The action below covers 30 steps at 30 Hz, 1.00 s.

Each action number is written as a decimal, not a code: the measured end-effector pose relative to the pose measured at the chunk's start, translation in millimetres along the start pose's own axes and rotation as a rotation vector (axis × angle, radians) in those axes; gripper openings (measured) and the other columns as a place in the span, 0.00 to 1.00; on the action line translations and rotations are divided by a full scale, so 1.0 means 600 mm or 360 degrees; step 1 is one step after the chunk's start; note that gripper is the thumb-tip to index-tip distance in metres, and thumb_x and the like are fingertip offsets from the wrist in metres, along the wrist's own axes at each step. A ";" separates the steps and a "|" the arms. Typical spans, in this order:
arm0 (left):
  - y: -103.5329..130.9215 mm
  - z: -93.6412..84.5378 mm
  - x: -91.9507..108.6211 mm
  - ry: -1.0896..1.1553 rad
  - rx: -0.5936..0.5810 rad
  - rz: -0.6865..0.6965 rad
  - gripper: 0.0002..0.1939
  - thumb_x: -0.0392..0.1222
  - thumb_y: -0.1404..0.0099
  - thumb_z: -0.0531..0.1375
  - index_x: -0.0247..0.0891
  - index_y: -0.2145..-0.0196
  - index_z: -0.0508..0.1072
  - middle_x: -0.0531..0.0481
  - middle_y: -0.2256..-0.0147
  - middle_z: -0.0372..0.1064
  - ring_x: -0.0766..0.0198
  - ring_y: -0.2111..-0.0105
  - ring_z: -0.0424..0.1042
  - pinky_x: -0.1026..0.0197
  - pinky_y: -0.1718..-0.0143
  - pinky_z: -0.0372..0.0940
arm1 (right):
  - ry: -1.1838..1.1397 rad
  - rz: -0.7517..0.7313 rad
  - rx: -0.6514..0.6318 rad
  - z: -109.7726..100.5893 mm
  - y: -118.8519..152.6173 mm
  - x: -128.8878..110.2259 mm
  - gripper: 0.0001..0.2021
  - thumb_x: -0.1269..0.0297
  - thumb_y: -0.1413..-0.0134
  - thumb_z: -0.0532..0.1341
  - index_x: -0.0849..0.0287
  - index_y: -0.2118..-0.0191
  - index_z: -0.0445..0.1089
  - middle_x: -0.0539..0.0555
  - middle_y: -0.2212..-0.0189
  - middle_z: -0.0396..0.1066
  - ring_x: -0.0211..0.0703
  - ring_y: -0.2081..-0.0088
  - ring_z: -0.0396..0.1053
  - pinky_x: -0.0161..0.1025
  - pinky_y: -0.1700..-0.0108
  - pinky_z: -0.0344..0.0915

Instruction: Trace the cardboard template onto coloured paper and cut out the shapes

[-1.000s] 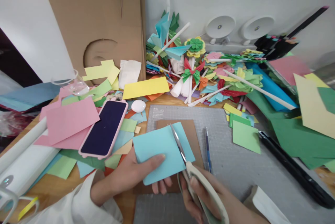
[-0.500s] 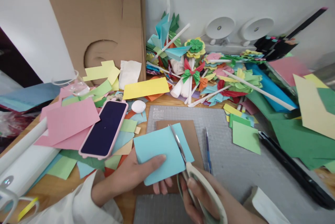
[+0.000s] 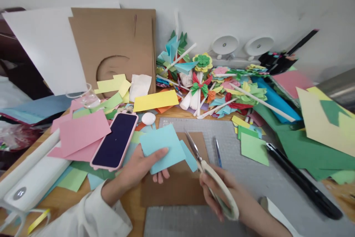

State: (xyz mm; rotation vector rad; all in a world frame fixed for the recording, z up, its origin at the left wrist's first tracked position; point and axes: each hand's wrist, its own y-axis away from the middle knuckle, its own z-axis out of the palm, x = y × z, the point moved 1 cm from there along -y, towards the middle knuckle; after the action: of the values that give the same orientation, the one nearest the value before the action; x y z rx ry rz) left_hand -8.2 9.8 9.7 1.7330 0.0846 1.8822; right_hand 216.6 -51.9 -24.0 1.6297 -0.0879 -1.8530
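Note:
My left hand (image 3: pixel 145 165) pinches a light blue paper piece (image 3: pixel 162 146), thumb on top and fingers beneath. In my right hand (image 3: pixel 219 189) is a pair of scissors (image 3: pixel 219 183) with pale handles, its blades pointing up and away, just right of the paper. A narrow blue offcut (image 3: pixel 189 155) lies between the held paper and the scissors, over the brown cardboard sheet (image 3: pixel 172 192). That cardboard rests on a grey cutting mat (image 3: pixel 235 178). A slim blue pen-like tool (image 3: pixel 217 152) lies on the mat beyond my right hand.
A phone (image 3: pixel 115 141) and pink paper (image 3: pixel 84 131) lie at left. Paper flowers with white stems (image 3: pixel 199 85) crowd the back by the wall. At right are a black utility knife (image 3: pixel 305 181), green paper (image 3: pixel 294 148) and light green squares (image 3: pixel 253 148). Brown cardboard (image 3: pixel 111 37) leans behind.
A strip has come off the right side of the blue paper. My left hand with the paper has shifted left, and the scissors have moved away to the right. The view has tilted up.

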 end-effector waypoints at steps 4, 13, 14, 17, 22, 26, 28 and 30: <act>-0.006 -0.012 -0.001 -0.0069 0.0174 0.0131 0.23 0.54 0.37 0.62 0.30 0.79 0.70 0.45 0.85 0.71 0.71 0.90 0.65 0.72 0.89 0.58 | 0.0716 -0.0183 0.0354 -0.014 0.016 -0.047 0.16 0.49 0.44 0.61 0.58 0.69 0.66 0.46 0.83 0.63 0.33 0.82 0.57 0.31 0.79 0.53; -0.006 -0.011 -0.004 -0.0233 0.0074 0.0184 0.26 0.58 0.40 0.62 0.32 0.83 0.69 0.45 0.86 0.71 0.70 0.90 0.64 0.72 0.90 0.58 | 0.1564 -0.0589 0.0550 0.010 0.026 -0.060 0.08 0.63 0.40 0.55 0.56 0.64 0.71 0.53 0.68 0.70 0.39 0.71 0.66 0.35 0.68 0.61; -0.005 -0.008 -0.006 -0.0248 0.0036 0.0162 0.26 0.59 0.41 0.62 0.32 0.83 0.69 0.45 0.86 0.71 0.70 0.90 0.65 0.71 0.90 0.58 | 0.1551 -0.0625 0.0564 0.013 0.026 -0.065 0.09 0.62 0.39 0.54 0.57 0.64 0.70 0.53 0.68 0.69 0.39 0.71 0.67 0.35 0.68 0.61; 0.001 0.005 -0.016 -0.0291 -0.0116 0.0115 0.25 0.60 0.42 0.62 0.33 0.80 0.70 0.46 0.85 0.71 0.68 0.89 0.66 0.71 0.89 0.59 | 0.1379 -0.0676 0.0586 0.024 0.021 -0.078 0.10 0.58 0.38 0.54 0.57 0.64 0.68 0.51 0.71 0.70 0.39 0.71 0.68 0.34 0.69 0.62; 0.010 0.021 -0.023 -0.0594 -0.0396 0.0231 0.26 0.61 0.36 0.55 0.33 0.75 0.72 0.44 0.81 0.74 0.65 0.86 0.69 0.66 0.85 0.64 | 0.1262 -0.0625 0.0476 0.030 0.008 -0.081 0.13 0.58 0.39 0.53 0.57 0.73 0.63 0.46 0.81 0.65 0.36 0.77 0.64 0.31 0.75 0.59; 0.011 -0.013 0.010 -0.0937 -0.0145 0.0612 0.21 0.55 0.34 0.54 0.34 0.63 0.75 0.41 0.65 0.77 0.58 0.67 0.76 0.58 0.64 0.70 | 0.1479 -0.0732 0.0787 -0.040 0.033 -0.094 0.14 0.57 0.39 0.50 0.56 0.74 0.61 0.46 0.83 0.63 0.37 0.79 0.62 0.33 0.75 0.59; 0.010 -0.051 0.035 -0.1409 0.0527 0.0959 0.18 0.51 0.34 0.54 0.35 0.56 0.72 0.41 0.58 0.75 0.54 0.61 0.74 0.53 0.57 0.67 | 0.1717 -0.0702 0.1037 -0.101 0.057 -0.099 0.14 0.57 0.40 0.50 0.55 0.74 0.61 0.48 0.82 0.66 0.40 0.79 0.64 0.35 0.73 0.60; 0.008 -0.091 0.051 -0.1940 0.1027 0.1024 0.21 0.49 0.36 0.54 0.33 0.51 0.69 0.36 0.52 0.71 0.46 0.52 0.69 0.47 0.50 0.62 | 0.1975 -0.0446 0.1298 -0.163 0.082 -0.095 0.13 0.56 0.42 0.50 0.54 0.74 0.63 0.51 0.80 0.69 0.44 0.78 0.66 0.38 0.73 0.60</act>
State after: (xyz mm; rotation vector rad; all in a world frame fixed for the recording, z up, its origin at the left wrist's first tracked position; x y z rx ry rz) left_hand -60.8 37.3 30.9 3.3640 -0.4192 0.7993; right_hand 326.4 -25.3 26.0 3.2018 -0.0713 -0.6356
